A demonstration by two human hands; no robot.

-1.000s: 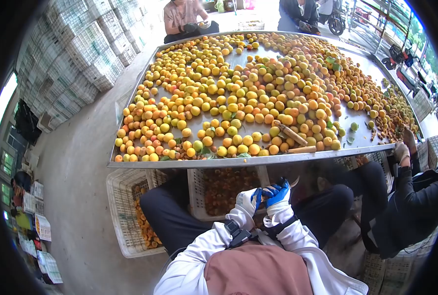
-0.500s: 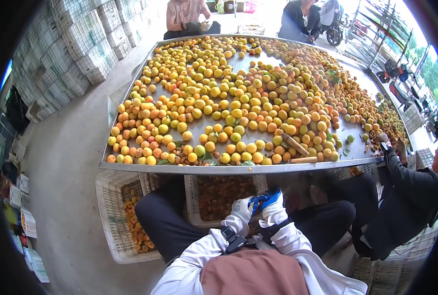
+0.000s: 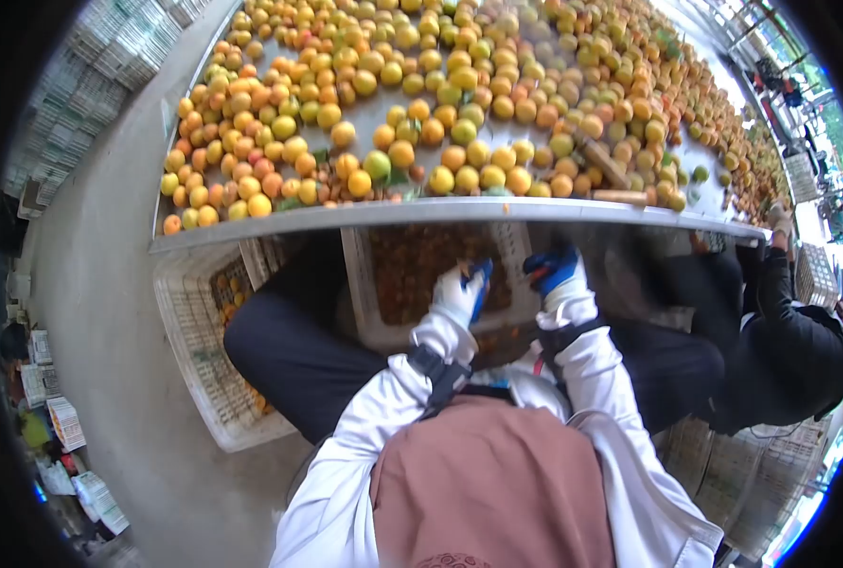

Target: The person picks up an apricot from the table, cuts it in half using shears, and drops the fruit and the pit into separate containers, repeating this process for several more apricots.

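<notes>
Both of my hands wear white and blue gloves and are held apart above a white crate [image 3: 355,284] of dark reddish pieces, below the table edge. My left hand [image 3: 464,289] has its fingers curled; what it holds, if anything, is too small to tell. To its right, my right hand [image 3: 556,273] is also curled, with something small and orange-brown at its fingertips. Yellow and orange fruits [image 3: 374,165] cover much of the metal table [image 3: 346,218] in front of me. Two brown stick-like pieces [image 3: 620,197] lie near its edge.
Another white crate [image 3: 189,350] with orange pieces stands by my left knee. A co-worker in dark clothes [image 3: 786,360] sits at the right, one hand at the table. Stacked crates [image 3: 80,104] rise at the far left. My knees reach under the table edge.
My hands were together and have moved apart. The view has tilted downward, so the people across the table are out of view.
</notes>
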